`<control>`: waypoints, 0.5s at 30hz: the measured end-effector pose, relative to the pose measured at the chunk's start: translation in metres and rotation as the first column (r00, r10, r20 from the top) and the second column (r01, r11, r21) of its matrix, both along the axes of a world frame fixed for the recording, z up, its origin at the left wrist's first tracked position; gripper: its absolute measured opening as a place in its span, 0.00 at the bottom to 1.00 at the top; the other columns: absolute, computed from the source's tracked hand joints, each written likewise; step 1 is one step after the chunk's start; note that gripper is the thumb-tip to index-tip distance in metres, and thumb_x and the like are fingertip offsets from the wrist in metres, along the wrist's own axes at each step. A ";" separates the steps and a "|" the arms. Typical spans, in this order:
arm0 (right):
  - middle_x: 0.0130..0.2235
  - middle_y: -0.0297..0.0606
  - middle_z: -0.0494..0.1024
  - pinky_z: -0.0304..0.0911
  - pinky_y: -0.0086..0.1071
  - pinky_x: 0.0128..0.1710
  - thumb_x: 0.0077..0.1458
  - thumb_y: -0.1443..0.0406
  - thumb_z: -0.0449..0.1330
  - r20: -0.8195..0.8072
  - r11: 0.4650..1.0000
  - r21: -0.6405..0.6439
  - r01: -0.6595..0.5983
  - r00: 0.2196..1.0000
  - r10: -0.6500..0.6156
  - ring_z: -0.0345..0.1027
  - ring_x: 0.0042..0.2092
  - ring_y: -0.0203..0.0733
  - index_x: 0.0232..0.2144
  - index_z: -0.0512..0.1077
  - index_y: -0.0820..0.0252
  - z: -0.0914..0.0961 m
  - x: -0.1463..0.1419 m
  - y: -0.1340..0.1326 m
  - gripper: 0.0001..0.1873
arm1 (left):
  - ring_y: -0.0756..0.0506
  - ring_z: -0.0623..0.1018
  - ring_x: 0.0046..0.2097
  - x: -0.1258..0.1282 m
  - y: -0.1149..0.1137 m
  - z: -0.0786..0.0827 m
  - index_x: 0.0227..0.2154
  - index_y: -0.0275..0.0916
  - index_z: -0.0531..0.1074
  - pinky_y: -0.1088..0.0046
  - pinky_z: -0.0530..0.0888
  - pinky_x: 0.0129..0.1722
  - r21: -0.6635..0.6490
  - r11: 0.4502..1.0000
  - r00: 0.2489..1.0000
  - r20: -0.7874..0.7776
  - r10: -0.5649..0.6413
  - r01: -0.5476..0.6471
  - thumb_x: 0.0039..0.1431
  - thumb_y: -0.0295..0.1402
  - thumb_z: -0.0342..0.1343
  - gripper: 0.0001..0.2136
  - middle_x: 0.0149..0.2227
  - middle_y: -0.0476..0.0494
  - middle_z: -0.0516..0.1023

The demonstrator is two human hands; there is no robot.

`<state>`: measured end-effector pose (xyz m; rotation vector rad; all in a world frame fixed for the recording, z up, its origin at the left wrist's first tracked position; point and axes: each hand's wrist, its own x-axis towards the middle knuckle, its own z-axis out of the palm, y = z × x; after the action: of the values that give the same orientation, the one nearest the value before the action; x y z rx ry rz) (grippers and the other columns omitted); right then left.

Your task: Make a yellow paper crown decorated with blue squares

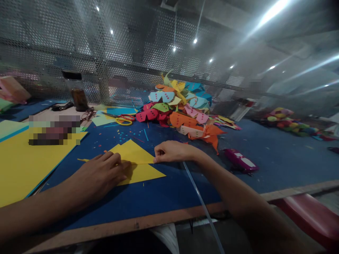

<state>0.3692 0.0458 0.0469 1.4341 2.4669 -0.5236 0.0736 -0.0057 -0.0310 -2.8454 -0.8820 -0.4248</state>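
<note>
- There it was, yellow paper (145,172), folded, on the blue tabletop (159,201)!
- Left hand (104,173) rested palm down on it, unclenched!
- Right hand (172,151) curled in, fingertips touching the fold's right end; whether they pinched it, I couldn't tell.

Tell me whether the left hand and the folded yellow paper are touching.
Touching: the head view shows the left hand resting on the folded yellow paper, fingers lying across its left part.
</note>
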 end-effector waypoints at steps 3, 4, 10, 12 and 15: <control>0.37 0.35 0.82 0.51 0.28 0.30 0.63 0.54 0.65 -0.014 1.000 -0.013 -0.007 1.000 0.007 0.70 0.35 0.37 0.37 0.79 0.61 -0.001 0.001 0.001 0.15 | 0.40 0.78 0.42 0.001 0.000 0.000 0.59 0.43 0.75 0.59 0.77 0.44 0.002 1.000 1.000 -0.010 0.008 -0.008 0.71 0.24 0.51 0.18 0.43 0.41 0.77; 0.37 0.35 0.82 0.51 0.28 0.30 0.63 0.54 0.65 -0.020 1.000 -0.017 -0.009 1.000 0.008 0.70 0.35 0.37 0.37 0.79 0.61 -0.001 0.001 0.002 0.15 | 0.40 0.78 0.42 0.001 0.000 0.001 0.59 0.43 0.75 0.59 0.77 0.45 -0.001 1.000 1.000 -0.016 0.012 -0.012 0.71 0.24 0.51 0.18 0.43 0.41 0.77; 0.36 0.35 0.82 0.52 0.28 0.30 0.63 0.54 0.65 -0.035 1.000 -0.017 -0.013 0.999 0.013 0.71 0.35 0.37 0.36 0.80 0.61 -0.001 0.003 0.002 0.15 | 0.41 0.78 0.43 0.001 -0.001 0.002 0.61 0.44 0.73 0.59 0.77 0.48 -0.023 0.999 0.999 -0.027 0.023 -0.024 0.72 0.24 0.49 0.20 0.44 0.41 0.77; 0.36 0.35 0.82 0.52 0.28 0.30 0.63 0.55 0.65 -0.032 1.000 -0.015 -0.008 0.999 0.007 0.70 0.35 0.37 0.36 0.80 0.61 0.000 0.003 0.002 0.14 | 0.40 0.78 0.43 0.001 -0.001 0.002 0.61 0.44 0.73 0.60 0.77 0.45 -0.028 0.999 1.000 -0.017 0.022 -0.023 0.72 0.24 0.49 0.19 0.43 0.41 0.77; 0.36 0.35 0.82 0.52 0.28 0.30 0.63 0.55 0.64 -0.018 1.000 -0.013 -0.007 1.000 0.007 0.70 0.34 0.37 0.36 0.80 0.60 0.001 0.003 0.000 0.14 | 0.41 0.77 0.42 0.000 0.000 0.001 0.60 0.44 0.74 0.60 0.77 0.45 -0.011 1.000 1.000 0.003 0.011 -0.011 0.72 0.25 0.49 0.19 0.43 0.41 0.77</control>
<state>0.3719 0.0461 0.0484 1.4214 2.4768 -0.5534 0.0739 -0.0062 -0.0295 -2.8489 -0.9034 -0.4245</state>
